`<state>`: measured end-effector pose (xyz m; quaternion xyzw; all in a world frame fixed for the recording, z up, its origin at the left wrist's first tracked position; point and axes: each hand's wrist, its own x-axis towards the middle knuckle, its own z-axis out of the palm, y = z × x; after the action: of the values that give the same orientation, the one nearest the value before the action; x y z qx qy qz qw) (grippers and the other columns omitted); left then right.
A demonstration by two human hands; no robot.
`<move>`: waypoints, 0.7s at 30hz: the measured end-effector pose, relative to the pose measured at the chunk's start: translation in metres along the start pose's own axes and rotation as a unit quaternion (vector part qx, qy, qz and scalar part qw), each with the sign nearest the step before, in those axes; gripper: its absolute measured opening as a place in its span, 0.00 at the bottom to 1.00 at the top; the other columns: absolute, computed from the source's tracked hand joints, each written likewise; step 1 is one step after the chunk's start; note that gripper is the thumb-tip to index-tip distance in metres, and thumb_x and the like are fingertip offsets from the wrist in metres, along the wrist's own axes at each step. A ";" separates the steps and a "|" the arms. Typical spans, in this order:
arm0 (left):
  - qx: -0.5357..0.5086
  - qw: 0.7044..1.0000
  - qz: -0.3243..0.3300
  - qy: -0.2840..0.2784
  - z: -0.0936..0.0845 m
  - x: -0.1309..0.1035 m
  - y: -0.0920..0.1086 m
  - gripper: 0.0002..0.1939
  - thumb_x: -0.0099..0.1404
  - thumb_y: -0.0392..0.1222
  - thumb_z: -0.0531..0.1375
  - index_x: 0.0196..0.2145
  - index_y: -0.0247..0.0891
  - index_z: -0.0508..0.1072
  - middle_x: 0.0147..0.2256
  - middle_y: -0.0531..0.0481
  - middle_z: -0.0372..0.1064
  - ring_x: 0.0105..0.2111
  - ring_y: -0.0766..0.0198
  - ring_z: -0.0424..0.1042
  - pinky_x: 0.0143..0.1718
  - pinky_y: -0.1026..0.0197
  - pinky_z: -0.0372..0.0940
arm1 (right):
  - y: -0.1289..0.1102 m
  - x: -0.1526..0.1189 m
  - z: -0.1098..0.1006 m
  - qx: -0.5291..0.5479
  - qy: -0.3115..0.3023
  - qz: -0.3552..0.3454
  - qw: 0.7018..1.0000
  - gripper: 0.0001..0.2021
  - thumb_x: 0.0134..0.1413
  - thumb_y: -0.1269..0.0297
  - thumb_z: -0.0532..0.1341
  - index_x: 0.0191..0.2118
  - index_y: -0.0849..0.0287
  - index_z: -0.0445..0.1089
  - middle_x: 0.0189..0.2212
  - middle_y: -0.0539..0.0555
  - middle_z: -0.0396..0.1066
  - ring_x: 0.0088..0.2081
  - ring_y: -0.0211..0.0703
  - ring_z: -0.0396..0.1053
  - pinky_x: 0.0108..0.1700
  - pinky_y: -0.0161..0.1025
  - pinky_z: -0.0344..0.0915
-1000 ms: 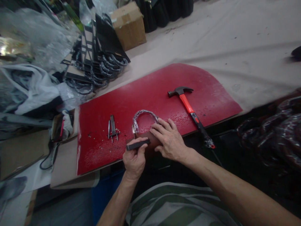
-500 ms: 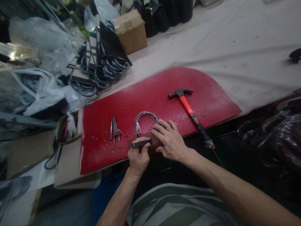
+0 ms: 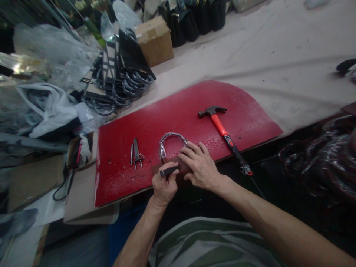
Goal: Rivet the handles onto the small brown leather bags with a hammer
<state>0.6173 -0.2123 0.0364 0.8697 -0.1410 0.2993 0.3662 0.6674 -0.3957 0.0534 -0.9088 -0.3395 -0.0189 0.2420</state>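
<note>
At the front edge of the red board (image 3: pixel 178 107) lies a brown panel (image 3: pixel 183 167) with a curved handle (image 3: pixel 172 134) wrapped in clear plastic. My left hand (image 3: pixel 164 189) is closed around a dark bar-shaped tool (image 3: pixel 169 170), held over the panel; its lower end is hidden. My right hand (image 3: pixel 201 165) rests flat on the panel, fingers stretched toward the right end of the handle. To the right, a claw hammer (image 3: pixel 219 124) with an orange and black grip lies on the board. Pronged metal tools (image 3: pixel 135 154) lie to the left.
Black panels with wrapped handles (image 3: pixel 122 81) are piled at the back left, near a cardboard box (image 3: pixel 154 40) and black bags (image 3: pixel 191 22). A small open box (image 3: pixel 79 152) stands left of the board. Plastic-wrapped handles (image 3: pixel 325 155) lie in a heap at the right.
The tool in my left hand has shifted slightly to the right and tilts a little differently. My right hand stays on the panel. The view has moved slightly.
</note>
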 end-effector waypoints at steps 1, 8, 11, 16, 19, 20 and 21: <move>0.001 1.000 -0.003 -0.001 0.000 0.001 0.000 0.07 0.69 0.35 0.61 0.45 0.38 0.72 0.39 0.47 0.78 0.40 0.63 0.79 0.45 0.62 0.76 | 0.000 0.000 0.000 0.000 0.001 0.000 1.000 0.36 0.46 0.61 0.73 0.61 0.61 0.66 0.64 0.59 0.63 0.68 0.62 0.49 0.69 0.63 0.43; 0.020 1.000 -0.009 0.006 0.004 0.004 0.004 0.05 0.70 0.38 0.58 0.43 0.37 0.72 0.36 0.47 0.78 0.38 0.62 0.79 0.43 0.61 0.75 | -0.001 -0.001 -0.003 0.007 -0.001 0.001 1.000 0.35 0.45 0.62 0.73 0.61 0.61 0.66 0.63 0.60 0.63 0.68 0.63 0.50 0.69 0.64 0.43; 0.022 1.000 -0.009 0.010 0.005 0.004 0.004 0.04 0.70 0.38 0.58 0.42 0.37 0.72 0.36 0.47 0.77 0.38 0.62 0.79 0.42 0.61 0.75 | -0.001 -0.001 -0.003 0.006 -0.002 -0.002 1.000 0.36 0.45 0.63 0.73 0.61 0.61 0.66 0.63 0.60 0.63 0.68 0.63 0.49 0.69 0.64 0.43; 0.028 1.000 0.001 0.010 0.008 0.004 0.003 0.04 0.70 0.38 0.58 0.41 0.38 0.71 0.35 0.47 0.77 0.37 0.62 0.79 0.42 0.61 0.74 | 0.003 0.000 -0.012 0.061 -0.001 -0.009 0.998 0.35 0.45 0.64 0.73 0.61 0.59 0.66 0.63 0.60 0.63 0.67 0.62 0.52 0.67 0.66 0.48; 0.022 1.000 -0.005 0.013 0.009 0.005 0.003 0.04 0.69 0.37 0.58 0.41 0.38 0.71 0.34 0.48 0.76 0.35 0.62 0.78 0.40 0.62 0.73 | 0.014 -0.006 -0.032 0.075 0.124 0.015 0.989 0.24 0.55 0.66 0.66 0.58 0.60 0.68 0.58 0.61 0.66 0.61 0.56 0.61 0.64 0.58 0.57; 0.016 1.000 -0.012 0.012 0.010 0.005 0.003 0.04 0.69 0.37 0.58 0.41 0.39 0.71 0.34 0.48 0.76 0.35 0.62 0.78 0.40 0.62 0.73 | 0.019 -0.010 -0.039 0.048 0.170 0.041 0.983 0.20 0.58 0.66 0.63 0.56 0.62 0.69 0.57 0.62 0.67 0.59 0.56 0.63 0.62 0.56 0.60; 0.008 1.000 -0.019 0.012 0.010 0.005 0.003 0.04 0.68 0.36 0.58 0.40 0.39 0.71 0.34 0.49 0.76 0.35 0.62 0.78 0.39 0.63 0.73 | 0.025 -0.014 -0.047 0.008 0.198 0.076 0.977 0.18 0.59 0.66 0.61 0.55 0.63 0.69 0.56 0.64 0.67 0.57 0.58 0.63 0.60 0.56 0.61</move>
<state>0.6237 -0.2219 0.0357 0.8715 -0.1176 0.3039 0.3665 0.6786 -0.4416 0.0819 -0.9081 -0.2149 -0.1776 0.3124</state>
